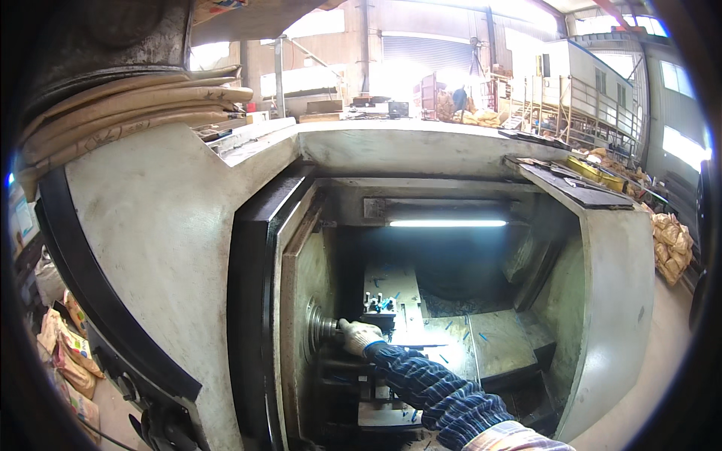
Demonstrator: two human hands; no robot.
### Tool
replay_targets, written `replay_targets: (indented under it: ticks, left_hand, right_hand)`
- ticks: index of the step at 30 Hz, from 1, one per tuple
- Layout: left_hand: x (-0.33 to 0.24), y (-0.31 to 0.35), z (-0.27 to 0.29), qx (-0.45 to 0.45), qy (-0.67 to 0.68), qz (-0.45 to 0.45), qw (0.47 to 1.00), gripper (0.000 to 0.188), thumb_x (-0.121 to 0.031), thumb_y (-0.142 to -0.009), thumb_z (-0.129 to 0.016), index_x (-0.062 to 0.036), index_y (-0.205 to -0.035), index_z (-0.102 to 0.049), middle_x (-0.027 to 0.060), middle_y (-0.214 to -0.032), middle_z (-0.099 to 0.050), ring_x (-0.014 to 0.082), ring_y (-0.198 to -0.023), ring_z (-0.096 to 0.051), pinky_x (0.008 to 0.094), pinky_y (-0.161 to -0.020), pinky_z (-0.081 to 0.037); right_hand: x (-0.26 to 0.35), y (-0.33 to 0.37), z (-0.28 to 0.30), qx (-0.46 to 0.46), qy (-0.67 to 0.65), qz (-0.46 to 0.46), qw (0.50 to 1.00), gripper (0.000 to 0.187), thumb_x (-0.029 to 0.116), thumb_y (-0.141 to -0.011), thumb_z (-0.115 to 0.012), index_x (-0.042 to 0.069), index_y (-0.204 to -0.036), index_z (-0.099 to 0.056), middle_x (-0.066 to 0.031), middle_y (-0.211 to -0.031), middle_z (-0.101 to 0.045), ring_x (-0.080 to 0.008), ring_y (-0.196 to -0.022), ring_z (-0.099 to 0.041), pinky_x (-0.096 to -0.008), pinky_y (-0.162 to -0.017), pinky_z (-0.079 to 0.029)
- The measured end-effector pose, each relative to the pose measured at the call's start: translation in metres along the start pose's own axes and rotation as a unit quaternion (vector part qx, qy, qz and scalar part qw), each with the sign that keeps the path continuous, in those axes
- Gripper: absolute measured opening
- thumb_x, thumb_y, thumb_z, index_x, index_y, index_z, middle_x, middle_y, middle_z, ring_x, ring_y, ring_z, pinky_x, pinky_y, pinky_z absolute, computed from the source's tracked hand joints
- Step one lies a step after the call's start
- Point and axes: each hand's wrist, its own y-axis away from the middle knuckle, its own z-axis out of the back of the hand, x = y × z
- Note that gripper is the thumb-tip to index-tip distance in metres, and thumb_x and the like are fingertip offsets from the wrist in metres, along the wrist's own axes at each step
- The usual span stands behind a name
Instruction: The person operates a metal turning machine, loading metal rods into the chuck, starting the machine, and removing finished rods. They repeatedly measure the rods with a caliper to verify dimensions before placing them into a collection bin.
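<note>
My right hand (361, 337), in a white work glove, reaches into the open lathe from the lower right. Its forearm wears a dark blue patterned sleeve. The fingertips are closed at the front of the round metal chuck (320, 328) on the left inner wall; what they grip, if anything, is hidden. Just beyond the hand stands the tool post (380, 304), with upright bolts and bits of blue on it. It sits on the pale metal slide (410, 289). No left hand can be made out.
A lit tube lamp (448, 223) crosses the back of the machine. Blue shavings are scattered on the sloping metal cover (500, 346). The sliding door edge (252, 316) borders the opening on the left. Stacked brown sacks (143, 109) lie on top at left; filled bags (671, 246) stand at right.
</note>
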Motion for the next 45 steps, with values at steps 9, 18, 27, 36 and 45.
replay_targets:
  ticks: [9, 18, 27, 36, 45]
  left_hand:
    - [-0.031, -0.012, 0.004, 0.009, 0.019, -0.091, 0.996, 0.042, -0.016, -0.102, -0.062, 0.0090, -0.135, -0.056, 0.0277, -0.132, -0.062, 0.0447, -0.116, -0.061, 0.0568, -0.107, -0.043]
    - [-0.105, -0.003, 0.000, 0.143, 0.357, -0.179, 0.906, 0.036, -0.019, -0.100, -0.063, -0.0048, -0.134, -0.062, 0.0141, -0.129, -0.061, 0.0401, -0.126, -0.057, 0.0595, -0.113, -0.040]
    - [-0.139, 0.016, -0.029, 0.210, 0.479, -0.138, 0.841, 0.044, -0.019, -0.102, -0.062, 0.0005, -0.141, -0.056, 0.0173, -0.129, -0.064, 0.0393, -0.124, -0.060, 0.0564, -0.110, -0.045]
    - [-0.211, 0.049, -0.015, 0.364, 0.494, -0.054, 0.788, 0.039, -0.017, -0.107, -0.051, 0.0047, -0.140, -0.056, 0.0211, -0.142, -0.057, 0.0378, -0.138, -0.051, 0.0502, -0.117, -0.038]
    - [-0.374, 0.105, 0.023, 0.434, 0.710, -0.111, 0.544, 0.041, -0.005, -0.104, -0.051, 0.0043, -0.144, -0.053, 0.0205, -0.143, -0.055, 0.0285, -0.118, -0.063, 0.0385, -0.097, -0.056]
  right_hand:
    - [0.000, -0.001, -0.006, -0.132, 0.037, -0.040, 0.990, 0.066, 0.040, -0.091, -0.070, 0.012, -0.146, -0.046, -0.0139, -0.133, -0.060, -0.0332, -0.121, -0.063, -0.0461, -0.101, -0.050]
    - [0.017, 0.048, -0.020, -0.215, 0.072, 0.019, 0.974, 0.059, 0.046, -0.093, -0.065, 0.014, -0.141, -0.053, -0.0170, -0.134, -0.060, -0.0358, -0.129, -0.056, -0.0523, -0.109, -0.039]
    - [-0.015, 0.235, -0.050, -0.301, -0.010, 0.038, 0.953, 0.079, 0.043, -0.090, -0.070, 0.013, -0.156, -0.039, -0.0196, -0.154, -0.046, -0.0387, -0.146, -0.038, -0.0585, -0.123, -0.019]
    - [-0.073, 0.545, -0.160, -0.232, -0.062, -0.431, 0.870, 0.036, 0.038, -0.099, -0.061, 0.010, -0.119, -0.069, -0.0129, -0.112, -0.073, -0.0323, -0.110, -0.067, -0.0469, -0.107, -0.044]
    - [-0.046, 0.756, -0.263, -0.158, -0.199, -0.859, 0.444, 0.044, 0.033, -0.098, -0.063, 0.008, -0.135, -0.064, -0.0192, -0.138, -0.062, -0.0364, -0.130, -0.057, -0.0436, -0.112, -0.044]
